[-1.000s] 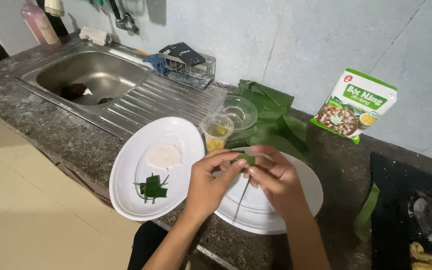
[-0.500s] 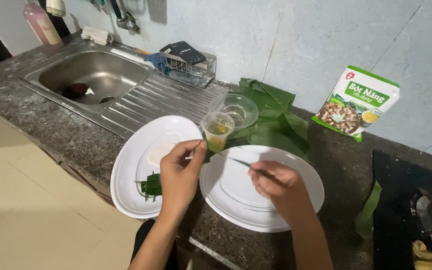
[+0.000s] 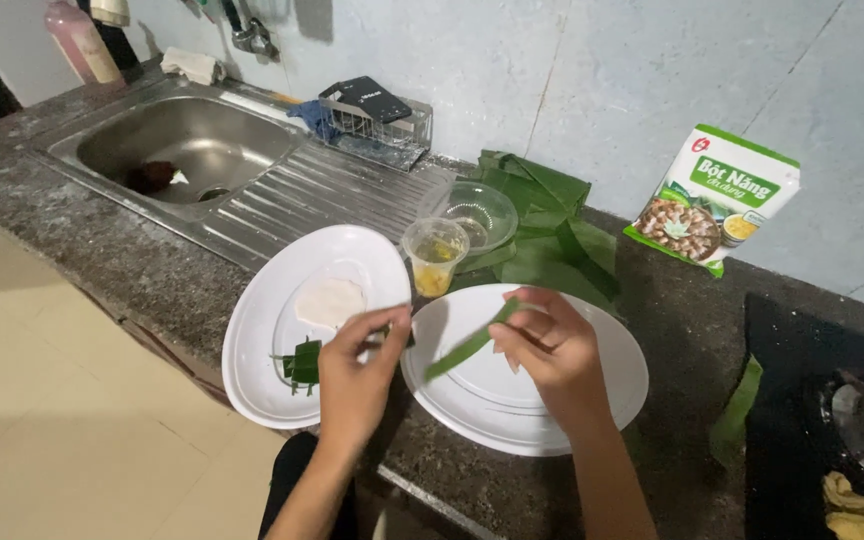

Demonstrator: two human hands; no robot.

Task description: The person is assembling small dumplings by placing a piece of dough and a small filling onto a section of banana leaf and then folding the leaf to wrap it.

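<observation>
- The dark stone surface [image 3: 72, 250] carries everything; a steel sink [image 3: 187, 150] lies well beyond the left hand's grip.
- Two white plates: one [image 3: 262, 340] under and just outside the left hand's grip, the other [image 3: 552, 420] directly beneath the right hand's grip.
- A stack of green leaves [image 3: 552, 215] lies beyond both grips, with a printed bag [image 3: 717, 200] further out, against the wall.
- A clear bowl [image 3: 477, 212] and a plastic cup [image 3: 435, 255] stand between the grips and the leaves.
- Right hand [image 3: 552, 350]: grasping a narrow leaf strip [image 3: 467, 345] at its upper end; the strip slants down towards the left hand, over the plate.
- Left hand [image 3: 357, 375]: thumb and forefinger pinched together (a dark scrap may sit between them, too small to tell).
- Judged from this, the strip is being worked; shaping it calls for a second pinch at its free end.
- Small folded leaf pieces [image 3: 302, 362] lie just outside the left grip.
</observation>
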